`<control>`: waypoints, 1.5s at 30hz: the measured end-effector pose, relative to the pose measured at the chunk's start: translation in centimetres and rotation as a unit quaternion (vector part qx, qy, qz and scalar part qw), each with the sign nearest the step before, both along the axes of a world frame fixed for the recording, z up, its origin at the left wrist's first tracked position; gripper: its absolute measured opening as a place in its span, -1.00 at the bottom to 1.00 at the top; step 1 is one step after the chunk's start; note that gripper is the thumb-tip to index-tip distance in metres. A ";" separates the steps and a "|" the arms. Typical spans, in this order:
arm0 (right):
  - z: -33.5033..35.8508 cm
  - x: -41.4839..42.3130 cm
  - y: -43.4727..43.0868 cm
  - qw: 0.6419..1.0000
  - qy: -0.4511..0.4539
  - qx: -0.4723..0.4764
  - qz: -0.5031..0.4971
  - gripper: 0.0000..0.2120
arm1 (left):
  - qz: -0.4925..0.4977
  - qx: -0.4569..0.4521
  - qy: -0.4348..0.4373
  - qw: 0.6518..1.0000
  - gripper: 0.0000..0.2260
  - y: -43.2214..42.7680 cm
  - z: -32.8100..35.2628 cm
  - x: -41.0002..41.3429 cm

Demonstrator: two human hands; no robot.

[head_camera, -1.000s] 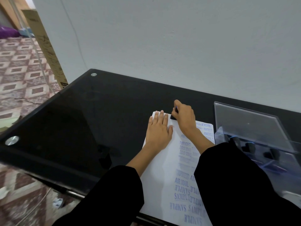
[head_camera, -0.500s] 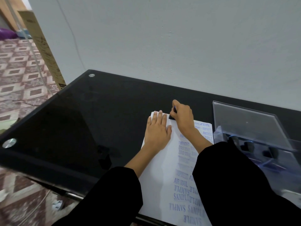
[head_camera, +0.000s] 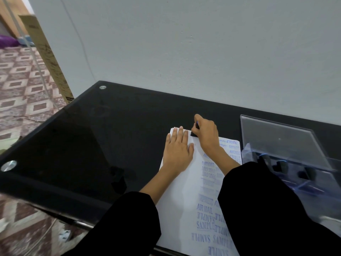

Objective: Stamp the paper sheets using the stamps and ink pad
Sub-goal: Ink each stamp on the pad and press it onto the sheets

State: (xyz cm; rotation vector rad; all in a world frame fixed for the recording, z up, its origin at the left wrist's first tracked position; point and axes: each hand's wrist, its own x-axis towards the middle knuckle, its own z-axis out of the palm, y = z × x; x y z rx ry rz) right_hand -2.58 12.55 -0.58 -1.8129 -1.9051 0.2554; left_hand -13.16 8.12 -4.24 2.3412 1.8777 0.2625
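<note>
A stack of white paper sheets (head_camera: pixel 181 196) lies on the black glass table (head_camera: pixel 103 137), the top sheet covered in blue stamped words such as SAMPLE and AIR MAIL. My left hand (head_camera: pixel 178 149) lies flat on the far left part of the sheet, fingers straight. My right hand (head_camera: pixel 205 133) grips a small black stamp (head_camera: pixel 194 133) and holds it down on the paper's far edge, just right of my left fingertips. The ink pad cannot be made out.
A clear plastic box (head_camera: pixel 280 143) with its lid raised stands right of the paper; several dark stamps (head_camera: pixel 280 166) sit inside it. A grey wall (head_camera: pixel 203 52) runs behind the table. The table's left edge drops to a patterned tile floor (head_camera: pixel 20 85).
Both hands stay in the same place on the paper, the stamp still pressed at the far edge. Only the camera has shifted slightly.
</note>
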 end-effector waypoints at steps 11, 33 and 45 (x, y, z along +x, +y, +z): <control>0.7 0.1 -0.4 1.000 -0.024 -0.016 0.007 -0.87 | -0.004 -0.005 -0.005 1.000 -0.50 -0.3 0.3 0.0; 2.1 3.4 -0.6 0.890 0.407 0.044 -0.200 -0.79 | -0.004 0.003 -0.025 1.000 -0.30 -0.3 -0.1 0.1; 4.5 6.5 -3.4 0.906 0.388 0.006 -0.168 -0.72 | 0.010 -0.005 0.017 1.000 -0.57 -1.0 1.9 1.0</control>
